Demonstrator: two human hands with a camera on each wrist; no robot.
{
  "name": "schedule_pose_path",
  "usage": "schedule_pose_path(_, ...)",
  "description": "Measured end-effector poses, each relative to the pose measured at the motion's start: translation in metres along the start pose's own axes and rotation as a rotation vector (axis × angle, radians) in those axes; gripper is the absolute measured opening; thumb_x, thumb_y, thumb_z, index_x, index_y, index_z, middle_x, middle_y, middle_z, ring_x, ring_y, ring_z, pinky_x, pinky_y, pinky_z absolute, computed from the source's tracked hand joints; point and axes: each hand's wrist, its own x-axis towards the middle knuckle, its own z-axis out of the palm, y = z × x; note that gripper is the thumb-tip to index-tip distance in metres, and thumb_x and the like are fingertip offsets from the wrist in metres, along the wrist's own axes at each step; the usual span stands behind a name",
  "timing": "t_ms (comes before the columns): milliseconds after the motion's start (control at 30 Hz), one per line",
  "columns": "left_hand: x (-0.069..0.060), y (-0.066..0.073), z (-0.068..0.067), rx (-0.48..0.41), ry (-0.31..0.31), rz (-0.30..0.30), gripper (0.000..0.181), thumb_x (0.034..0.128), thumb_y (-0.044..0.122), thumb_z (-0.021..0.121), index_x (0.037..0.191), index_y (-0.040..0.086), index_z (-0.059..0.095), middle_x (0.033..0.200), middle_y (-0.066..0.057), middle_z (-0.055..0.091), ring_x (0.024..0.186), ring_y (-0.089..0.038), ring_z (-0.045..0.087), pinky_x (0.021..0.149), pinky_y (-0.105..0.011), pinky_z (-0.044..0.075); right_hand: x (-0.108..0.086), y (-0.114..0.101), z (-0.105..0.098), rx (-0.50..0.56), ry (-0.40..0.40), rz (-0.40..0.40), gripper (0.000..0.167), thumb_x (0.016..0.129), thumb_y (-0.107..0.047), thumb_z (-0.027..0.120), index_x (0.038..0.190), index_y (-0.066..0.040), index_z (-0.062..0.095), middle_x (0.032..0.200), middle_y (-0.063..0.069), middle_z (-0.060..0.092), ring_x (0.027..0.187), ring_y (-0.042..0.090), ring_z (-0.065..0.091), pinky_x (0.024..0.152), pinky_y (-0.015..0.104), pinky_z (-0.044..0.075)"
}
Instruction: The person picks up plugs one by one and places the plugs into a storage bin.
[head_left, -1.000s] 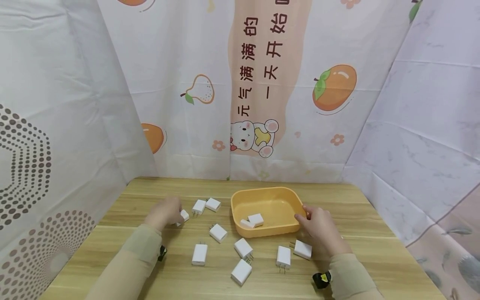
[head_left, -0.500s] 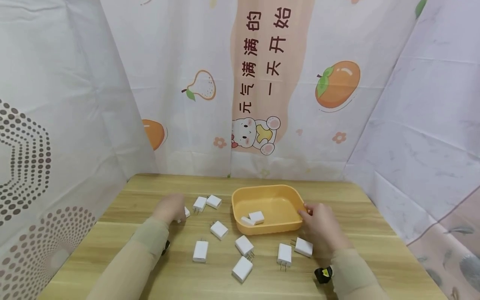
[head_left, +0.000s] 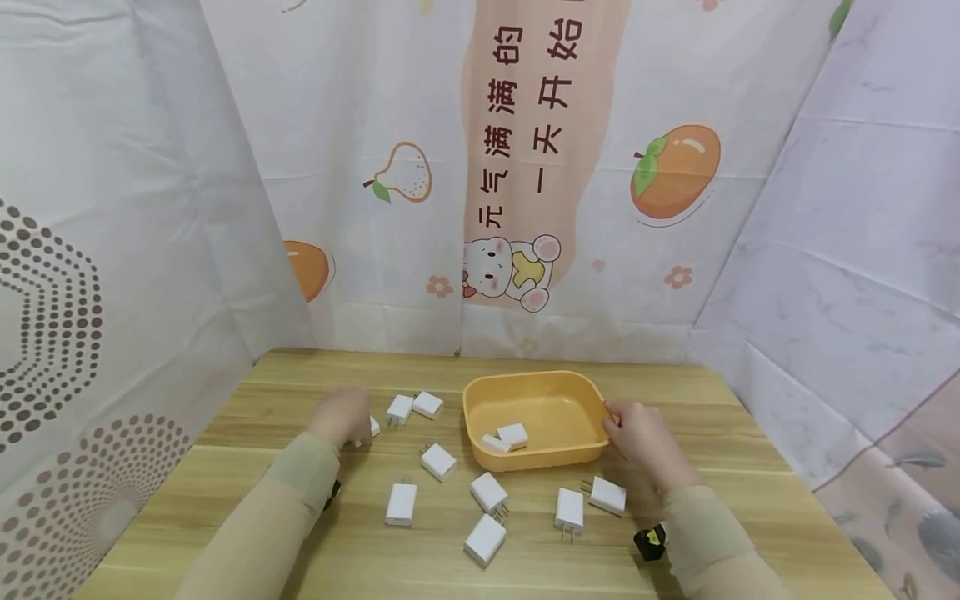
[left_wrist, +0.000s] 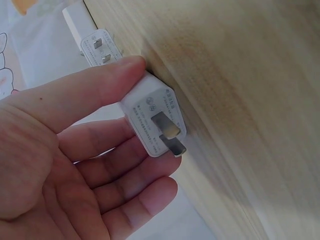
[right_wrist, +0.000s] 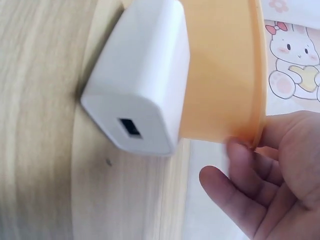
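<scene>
At the far left of the table, my left hand [head_left: 342, 414] pinches a white charger plug [left_wrist: 150, 107] between thumb and fingers. The left wrist view shows its two metal prongs pointing away from the palm. Another white plug [left_wrist: 100, 47] lies just beyond it. My right hand [head_left: 643, 442] grips the right rim of a yellow-orange plastic basket [head_left: 536, 458], thumb and fingers on opposite sides of the wall. Two white plugs [head_left: 513, 435] lie inside the basket at its left end. A white plug [right_wrist: 137, 75] with a USB port looms close in the right wrist view.
Several more white plugs lie loose on the wood-grain table [head_left: 300, 567], among them one plug [head_left: 401, 504] at front left, one plug [head_left: 485, 540] at front centre and one plug [head_left: 569, 510] at front right. Printed curtains [head_left: 375, 267] enclose the table's back and sides.
My left hand has moved slightly right and stays at the same plug. My right hand has shifted a little along the basket's rim, which has barely moved. The head view has tilted slightly.
</scene>
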Motion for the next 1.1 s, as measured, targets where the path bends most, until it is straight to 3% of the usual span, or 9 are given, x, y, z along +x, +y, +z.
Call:
schedule_pose_path(133,-0.002,0.005,-0.003,0.003,0.001,0.007,0.026,0.0715,0.000,0.086,0.091,-0.002,0.069,0.090,-0.012,0.066,0.073,-0.024,0.058,0.064,-0.038,0.054,0.003,-0.001,0.001,-0.067,0.032,-0.035,0.025,0.090,-0.005,0.062,0.111,-0.002,0.075,0.089,0.013,0.071,0.070,0.027,0.056,0.066,0.048,0.049)
schedule_pose_path(200,-0.001,0.004,-0.002,0.004,0.001,0.010,0.026,0.0716,-0.001,0.085,0.091,-0.002,0.068,0.089,-0.012,0.066,0.073,-0.024,0.058,0.065,-0.039,0.054,0.003,-0.002,0.002,-0.068,0.031,-0.026,0.031,0.089,-0.004,0.061,0.117,0.002,0.073,0.097,0.017,0.072,0.071,0.028,0.057,0.067,0.050,0.050)
schedule_pose_path(500,0.003,-0.003,0.003,-0.024,0.001,0.018,0.038,0.0699,0.001,0.086,0.101,-0.002,0.065,0.090,-0.012,0.064,0.074,-0.024,0.058,0.065,-0.038,0.053,0.003,-0.002,0.005,-0.066,0.039,-0.018,0.035,0.087,-0.002,0.060,0.119,0.003,0.072,0.098,0.016,0.072,0.070,0.028,0.055,0.064,0.046,0.048)
schedule_pose_path(667,0.002,-0.005,0.002,-0.018,-0.006,0.040,0.025,0.0707,0.004,0.085,0.085,0.002,0.065,0.078,-0.007,0.061,0.067,-0.022,0.057,0.059,-0.035,0.051,0.001,-0.003,0.005,-0.062,0.034,-0.004,0.037,0.087,-0.001,0.060,0.121,0.005,0.071,0.103,0.019,0.073,0.071,0.028,0.055,0.065,0.046,0.048)
schedule_pose_path(800,0.002,-0.005,0.000,-0.023,-0.019,0.049,0.021,0.0741,0.007,0.083,0.077,0.006,0.062,0.073,-0.005,0.059,0.063,-0.020,0.054,0.057,-0.033,0.048,0.001,-0.005,0.005,-0.052,0.035,-0.003,0.034,0.087,-0.001,0.060,0.117,0.003,0.073,0.094,0.015,0.071,0.069,0.027,0.053,0.061,0.042,0.046)
schedule_pose_path(900,0.003,-0.005,-0.002,-0.047,-0.007,0.059,0.020,0.0797,0.011,0.082,0.082,0.005,0.064,0.076,-0.005,0.059,0.066,-0.020,0.055,0.059,-0.035,0.048,0.002,-0.005,0.006,-0.048,0.040,-0.011,0.025,0.086,-0.001,0.060,0.105,-0.002,0.075,0.078,0.009,0.063,0.065,0.025,0.051,0.059,0.040,0.043)
schedule_pose_path(1100,0.004,0.001,-0.013,-0.076,0.076,0.096,0.032,0.0825,0.023,0.084,0.100,0.002,0.067,0.088,-0.006,0.064,0.077,-0.023,0.059,0.073,-0.044,0.052,0.003,-0.004,0.006,-0.051,0.053,-0.018,0.011,0.085,-0.002,0.060,0.084,-0.009,0.069,0.070,0.004,0.056,0.063,0.024,0.049,0.057,0.040,0.042)
